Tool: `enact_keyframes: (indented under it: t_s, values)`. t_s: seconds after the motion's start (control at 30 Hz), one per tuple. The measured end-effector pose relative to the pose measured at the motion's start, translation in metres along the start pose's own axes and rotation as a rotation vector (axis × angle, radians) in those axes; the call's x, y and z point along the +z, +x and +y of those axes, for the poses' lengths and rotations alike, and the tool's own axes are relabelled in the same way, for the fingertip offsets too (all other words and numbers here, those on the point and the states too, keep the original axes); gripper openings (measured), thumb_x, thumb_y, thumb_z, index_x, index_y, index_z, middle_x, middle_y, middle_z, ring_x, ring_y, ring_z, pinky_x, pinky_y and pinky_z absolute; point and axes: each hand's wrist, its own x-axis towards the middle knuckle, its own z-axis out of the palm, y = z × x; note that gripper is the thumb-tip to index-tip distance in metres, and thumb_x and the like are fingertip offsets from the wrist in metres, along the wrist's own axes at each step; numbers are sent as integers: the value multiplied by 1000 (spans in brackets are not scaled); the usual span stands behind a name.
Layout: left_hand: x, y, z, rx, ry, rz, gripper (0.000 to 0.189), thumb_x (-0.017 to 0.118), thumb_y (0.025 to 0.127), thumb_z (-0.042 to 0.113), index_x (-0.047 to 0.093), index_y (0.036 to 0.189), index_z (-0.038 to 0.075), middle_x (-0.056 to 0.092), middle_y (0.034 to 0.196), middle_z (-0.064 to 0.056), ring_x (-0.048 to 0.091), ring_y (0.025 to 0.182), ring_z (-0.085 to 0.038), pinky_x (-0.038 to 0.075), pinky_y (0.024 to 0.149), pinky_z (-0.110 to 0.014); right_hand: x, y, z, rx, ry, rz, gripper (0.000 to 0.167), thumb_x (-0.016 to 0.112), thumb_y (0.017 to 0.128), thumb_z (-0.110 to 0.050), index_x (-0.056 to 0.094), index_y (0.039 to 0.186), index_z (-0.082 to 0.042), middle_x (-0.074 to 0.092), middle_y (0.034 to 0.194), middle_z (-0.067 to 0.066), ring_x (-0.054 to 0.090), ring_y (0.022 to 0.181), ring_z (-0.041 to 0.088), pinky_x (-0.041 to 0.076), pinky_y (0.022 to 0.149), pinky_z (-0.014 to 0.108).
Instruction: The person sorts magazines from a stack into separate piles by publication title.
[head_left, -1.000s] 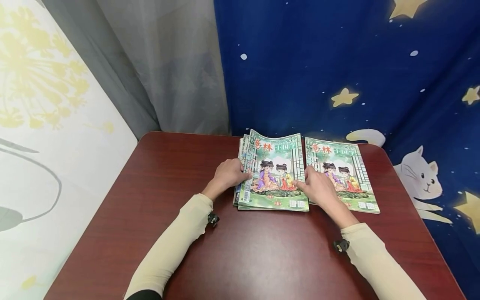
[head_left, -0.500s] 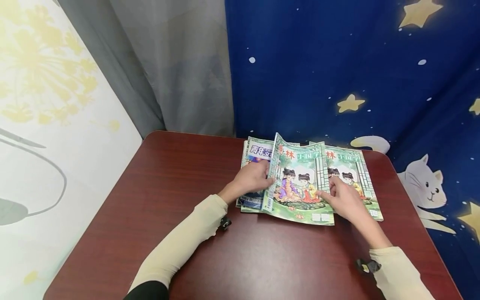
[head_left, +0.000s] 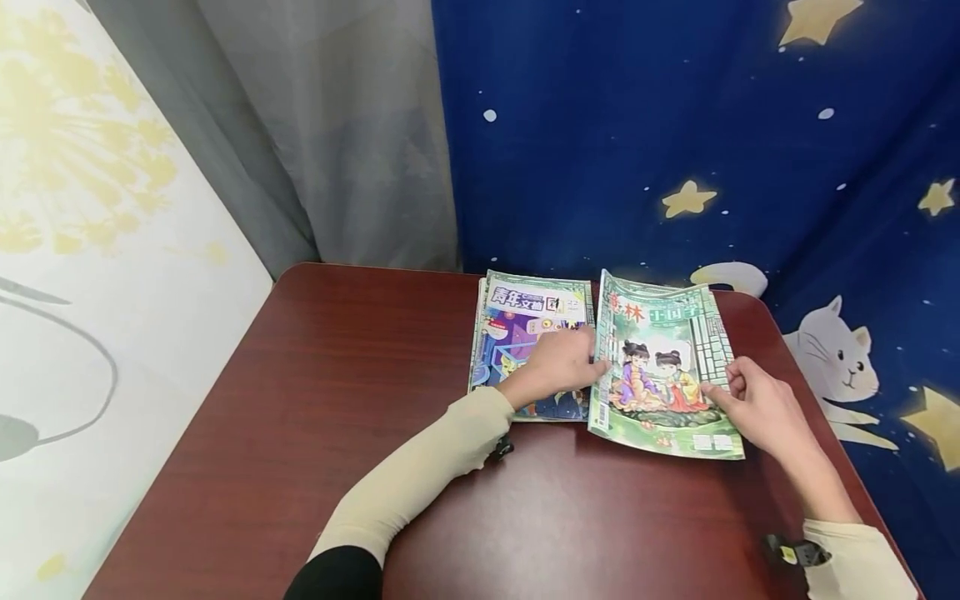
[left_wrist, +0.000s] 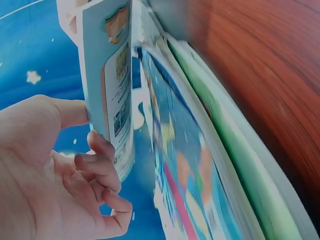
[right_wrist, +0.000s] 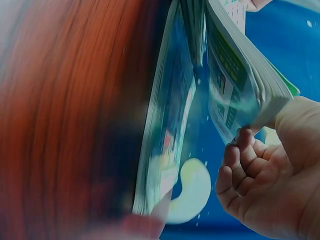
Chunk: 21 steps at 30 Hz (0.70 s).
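Note:
A green-covered magazine (head_left: 660, 329) showing two cartoon children is held up between both hands at the right of the table. My left hand (head_left: 558, 364) pinches its left edge, thumb on the cover and curled fingers behind, as the left wrist view shows. At the opposite edge my right hand (head_left: 765, 408) grips it between thumb and bent fingers. A magazine (right_wrist: 167, 120) lies beneath it, apart from it in the right wrist view and almost hidden in the head view. To the left, under my left forearm, a purple-and-white magazine (head_left: 517, 317) tops a small stack.
The dark red wooden table (head_left: 360, 350) has rounded far corners. A blue curtain (head_left: 585, 150) with stars and a grey curtain (head_left: 367, 158) hang right behind it. A white patterned wall (head_left: 112, 275) borders the left side.
Both hands have carried the green magazine rightward, off the left stack and over the similar magazine on the right. The purple-and-white cover underneath has come into view.

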Motion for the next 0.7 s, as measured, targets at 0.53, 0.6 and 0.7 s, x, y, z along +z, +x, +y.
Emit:
enact_keyframes:
  t_s: [0.53,0.6,0.7]
  values:
    - [37,46,48,-16,251,-84,29,63,102,53,69,87,29,70,109,10,72,101,-18,54,96,-47,6,-1,50,127,-30,-26,31,71,101,-31,54,100,-6,56,80,9,53,74,26,33,65,35]
    - [37,48,48,-18,265,-88,29,64,102,55,69,90,29,70,109,11,72,101,-19,53,99,-48,7,-2,51,157,-21,-55,33,70,102,-33,53,100,-5,57,80,10,53,74,26,34,64,34]
    - [37,54,48,-25,287,-87,32,64,101,58,68,90,29,71,106,11,72,99,-20,53,100,-48,7,-1,53,194,-15,-87,35,69,102,-35,53,102,-4,59,81,12,54,74,27,35,64,34]
